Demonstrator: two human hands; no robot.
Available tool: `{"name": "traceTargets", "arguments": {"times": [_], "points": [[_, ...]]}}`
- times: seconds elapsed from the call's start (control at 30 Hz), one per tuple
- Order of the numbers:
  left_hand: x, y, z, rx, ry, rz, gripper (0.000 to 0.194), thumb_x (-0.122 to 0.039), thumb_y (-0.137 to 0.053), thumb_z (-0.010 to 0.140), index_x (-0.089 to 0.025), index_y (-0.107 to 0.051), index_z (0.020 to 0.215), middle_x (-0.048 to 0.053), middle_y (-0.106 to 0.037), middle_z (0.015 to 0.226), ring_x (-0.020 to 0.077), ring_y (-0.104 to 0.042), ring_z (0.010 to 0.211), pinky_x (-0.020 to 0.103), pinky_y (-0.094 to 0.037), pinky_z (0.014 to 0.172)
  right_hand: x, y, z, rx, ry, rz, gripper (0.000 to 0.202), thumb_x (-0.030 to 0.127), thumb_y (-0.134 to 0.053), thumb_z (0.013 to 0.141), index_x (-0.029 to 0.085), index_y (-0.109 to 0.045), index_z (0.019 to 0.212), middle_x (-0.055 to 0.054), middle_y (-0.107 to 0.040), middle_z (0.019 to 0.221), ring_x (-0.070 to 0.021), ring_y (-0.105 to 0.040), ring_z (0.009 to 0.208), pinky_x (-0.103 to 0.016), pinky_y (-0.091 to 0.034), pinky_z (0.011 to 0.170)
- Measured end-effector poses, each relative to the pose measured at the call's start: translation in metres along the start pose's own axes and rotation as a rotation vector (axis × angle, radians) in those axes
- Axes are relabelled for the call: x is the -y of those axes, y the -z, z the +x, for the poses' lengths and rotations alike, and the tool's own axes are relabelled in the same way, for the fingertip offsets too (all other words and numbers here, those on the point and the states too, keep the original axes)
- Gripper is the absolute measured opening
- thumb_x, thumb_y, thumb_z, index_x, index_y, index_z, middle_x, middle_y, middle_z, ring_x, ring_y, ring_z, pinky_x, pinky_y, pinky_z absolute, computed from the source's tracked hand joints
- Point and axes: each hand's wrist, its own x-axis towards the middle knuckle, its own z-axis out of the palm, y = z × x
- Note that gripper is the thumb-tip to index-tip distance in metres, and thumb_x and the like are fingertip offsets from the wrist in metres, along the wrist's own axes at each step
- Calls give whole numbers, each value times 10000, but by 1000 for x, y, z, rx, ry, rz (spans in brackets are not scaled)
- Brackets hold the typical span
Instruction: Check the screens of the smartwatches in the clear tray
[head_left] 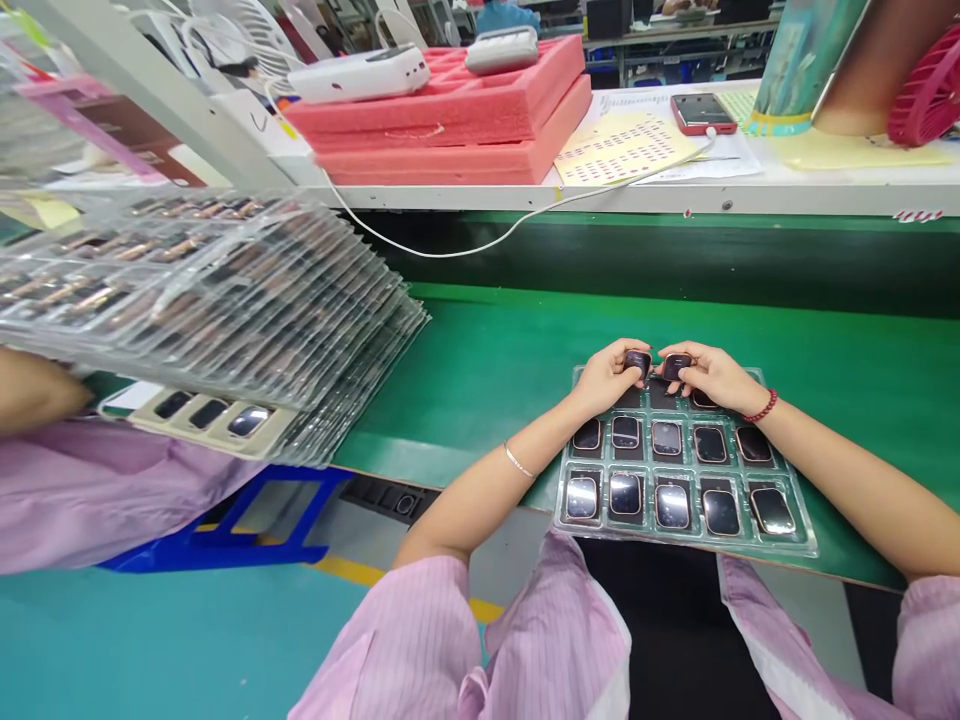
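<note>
My left hand (609,377) pinches a smartwatch case (637,362) with a dark screen and a rose-gold rim. In my right hand (709,375) is a second smartwatch case (676,366) of the same look, the thumb resting on its face. Both are held side by side over the far row of a clear plastic tray (806,530). Rows of similar watch cases (667,438) lie face up in the tray's pockets, with a nearer row (673,505) along the front edge. My hands partly hide the far row.
To the left rises a leaning stack of filled clear trays (247,300), beside another person's arm (37,390). Pink foam blocks (450,130) and a phone (703,113) sit on the white shelf (480,197). A white cable (450,254) droops from it above the green worktop (480,350).
</note>
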Motion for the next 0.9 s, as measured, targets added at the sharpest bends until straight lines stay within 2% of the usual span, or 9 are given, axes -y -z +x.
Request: {"name": "traceTargets", "arguments": {"times": [0.27,0.4,0.5,0.63,0.7,0.8,0.9], "points": [[4,0,-3,-19,-34,-6,449,-102,-608,734,-134,-581,1180,76,-687,1035,155,-672,879,263,-563,742,-1,0,-1,2,22,2,398,179,-656,761,176,-630,1158,-96,-754,1042,-171,-731,701,-264,-577,559],[3,3,-3,-5,4,-12,544,-138,-634,762,-146,-565,1301,120,-686,1191,159,-698,880,238,-543,701,-2,1,-2,1,36,8,391,182,-673,764,177,-643,1153,-105,-746,1072,-161,-724,683,-254,-571,544],[2,6,-3,9,23,-57,621,-224,-663,802,-173,-520,1404,147,-656,1298,190,-722,930,220,-525,657,-3,2,-2,-14,52,11,446,188,-693,768,183,-641,1211,-110,-732,1121,-174,-729,725,-258,-581,545],[2,9,-2,29,56,-119,648,-400,-675,857,-224,-500,1456,142,-637,1355,209,-722,998,242,-548,717,-4,6,-1,-6,28,96,584,298,-705,835,233,-567,1399,-119,-668,1301,-210,-740,868,-290,-621,600],[1,10,-2,47,71,-134,665,-449,-686,853,-244,-503,1459,135,-637,1353,193,-726,948,228,-535,675,-6,8,0,2,-1,136,623,362,-727,849,250,-547,1435,-119,-651,1327,-211,-738,880,-296,-631,618],[-1,11,-2,66,70,-129,716,-463,-735,814,-251,-506,1458,122,-675,1244,169,-720,821,203,-477,567,-8,10,0,-5,-6,163,646,398,-801,807,249,-583,1396,-121,-637,1337,-184,-723,808,-279,-620,593],[-3,10,-2,76,60,-119,772,-461,-774,779,-231,-491,1460,106,-686,1111,145,-692,710,199,-418,500,-8,11,0,6,-3,168,576,391,-849,761,218,-652,1274,-95,-680,1189,-139,-675,683,-262,-595,563]]}}
